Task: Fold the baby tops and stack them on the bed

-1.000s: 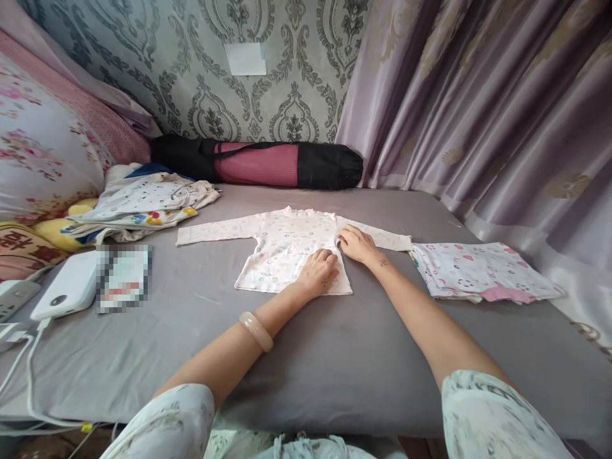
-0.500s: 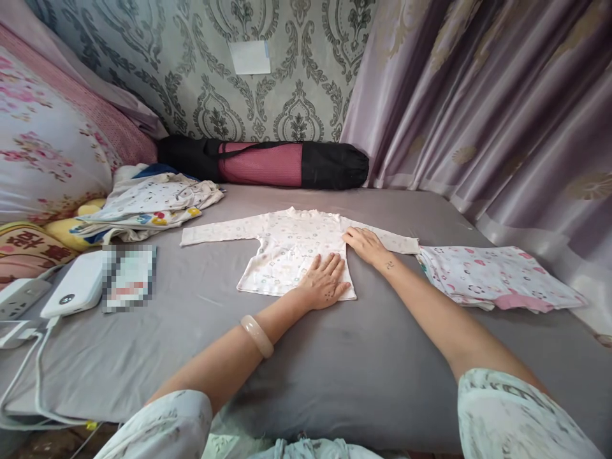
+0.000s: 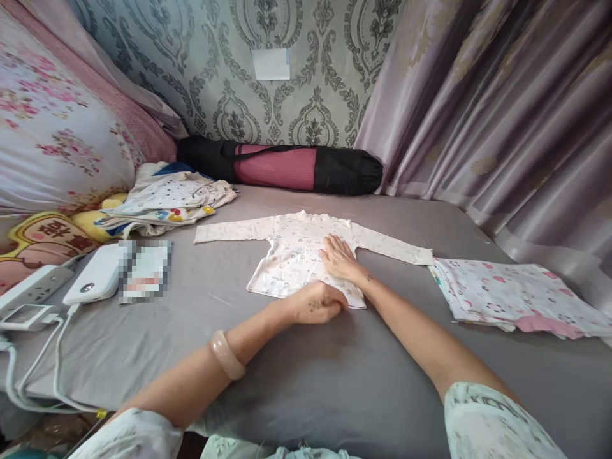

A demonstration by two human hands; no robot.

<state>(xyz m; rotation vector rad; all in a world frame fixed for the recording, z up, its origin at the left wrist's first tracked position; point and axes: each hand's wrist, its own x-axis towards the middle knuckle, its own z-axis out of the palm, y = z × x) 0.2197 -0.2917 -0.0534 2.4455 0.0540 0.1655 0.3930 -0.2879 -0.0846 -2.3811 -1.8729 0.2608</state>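
A small white long-sleeved shirt point(image 3: 294, 255) with a faint print lies spread on the grey sheet, both sleeves stretched out sideways and its collar away from me. At its lower right hem, my left hand point(image 3: 319, 303) is closed, with the fingers curled around the fabric edge; the fingertips are partly hidden. My right hand point(image 3: 340, 258) rests flat on the right side of the shirt's body, fingers stretched out. The right cuff reaches a folded stack of printed clothes point(image 3: 519, 293).
Rumpled clothes point(image 3: 176, 194) lie at the left by a floral pillow point(image 3: 62, 134). Nearer are a white power bank point(image 3: 98, 277), a blurred packet point(image 3: 146, 271) and a power strip point(image 3: 41, 287) with cables. A black and pink rolled bag point(image 3: 277, 167) lies along the wall.
My left hand has gone from lying flat on the shirt to closing at its lower hem. My right hand has moved from the sleeve's underarm onto the shirt's body and flattened. The view has shifted.
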